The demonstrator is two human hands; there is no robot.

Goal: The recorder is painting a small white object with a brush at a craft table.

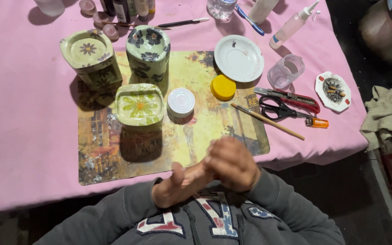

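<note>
So from the head cam I was looking down at both hands clasped together right at the table edge, around 6 o'clock in the view: the right hand (232, 163) was wrapped over the fingers of the left hand (178, 183), palms pressed together, neither one holding anything as far as I could see (they were a bit blurry). Closest thing to them was the painted placemat (214, 136) on the pink tablecloth (23, 113), just past the knuckles at 12 o'clock from the hands. On the mat sat a square green box with a yellow daisy lid (139, 105), at roughly 11 o'clock from the hands, with a small white round lid (180, 102) touching or nearly touching its right side and a yellow cap (223, 87) a bit further toward 1 o'clock. Behind those were a tall flower-patterned container (148, 52) and another green flowered box (91, 56). Off at 2 o'clock from the hands lay a thin wooden brush (267, 121), black scissors (280, 109), a red utility knife (291, 96) and an orange lighter (317, 122), all bunched near each other, with a white saucer (239, 58) and a clear plastic cup (286, 71) beyond them.
</note>
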